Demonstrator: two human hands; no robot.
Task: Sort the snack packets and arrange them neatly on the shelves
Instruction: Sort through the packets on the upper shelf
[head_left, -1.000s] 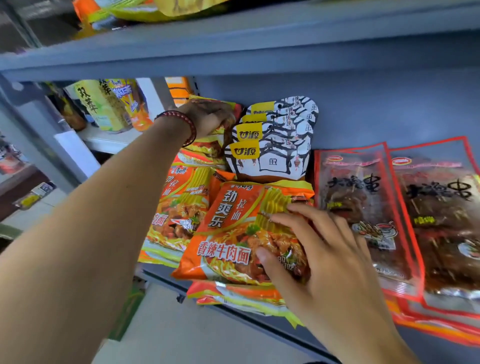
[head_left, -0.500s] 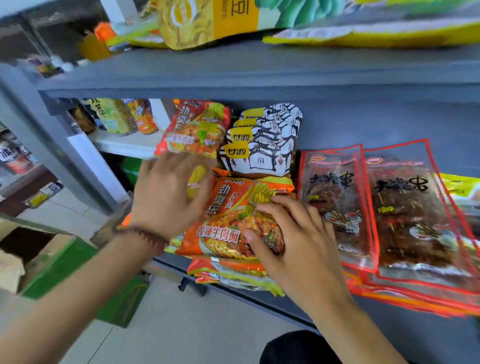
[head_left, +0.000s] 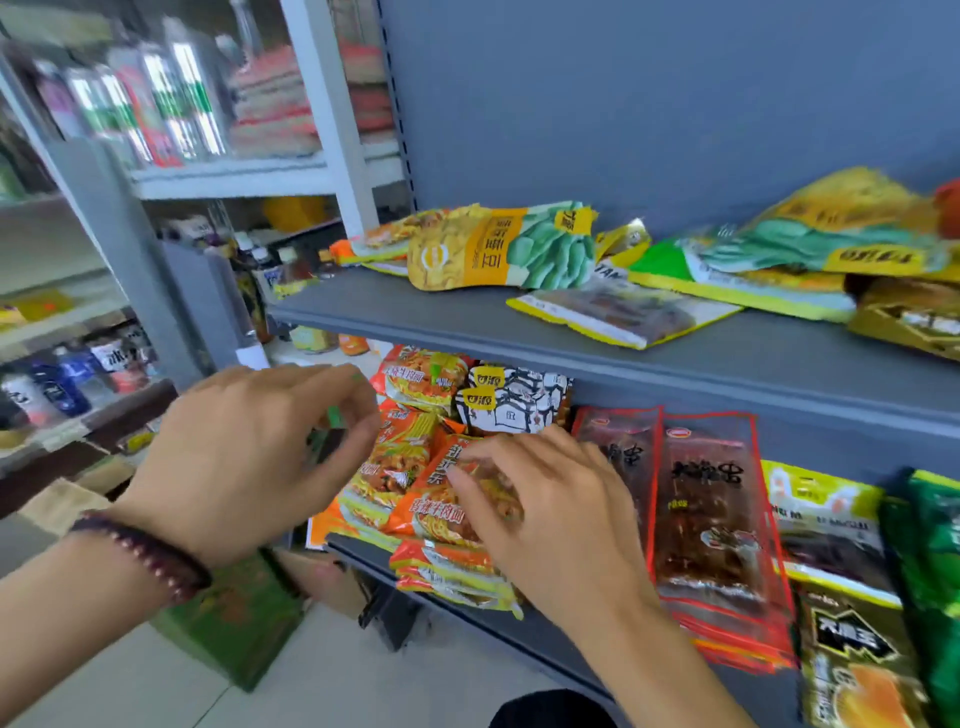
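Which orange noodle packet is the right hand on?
The front top packet, nearest the red-edged packs; the right hand rests on it, others lie left or beneath.

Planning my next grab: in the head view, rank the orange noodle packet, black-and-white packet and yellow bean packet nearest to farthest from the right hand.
1. The orange noodle packet, under the right hand.
2. The black-and-white packet, just behind it.
3. The yellow bean packet, on the shelf above.

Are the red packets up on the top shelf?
No, the red packets lie on the lower shelf, beside the orange noodle packets, while the upper shelf holds yellow and green packets.
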